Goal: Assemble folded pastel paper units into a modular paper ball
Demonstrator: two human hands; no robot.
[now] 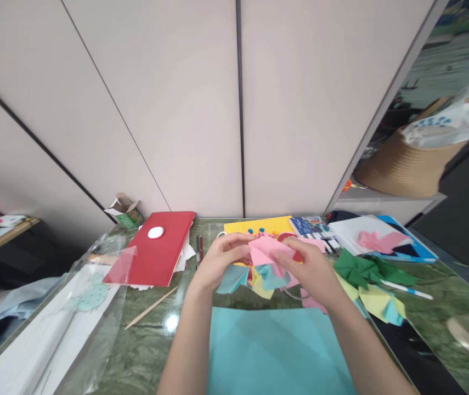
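Both my hands meet over the middle of the green marble table (147,340), gripping a folded pink paper (265,249). My left hand (218,260) pinches its left side with fingers curled. My right hand (310,269) closes on its right side from above. Under the hands lie small folded pieces in light blue (233,278) and yellow (261,288). A large light blue sheet (275,351) lies flat in front of me, between my forearms.
A red folder (156,258) with a white oval object (156,232) lies at left, a wooden stick (151,308) near it. Clear plastic packaging (73,312) covers the left edge. Green folded paper (361,269), yellow paper (376,300), a pen (407,289) and white sheets (361,233) crowd the right.
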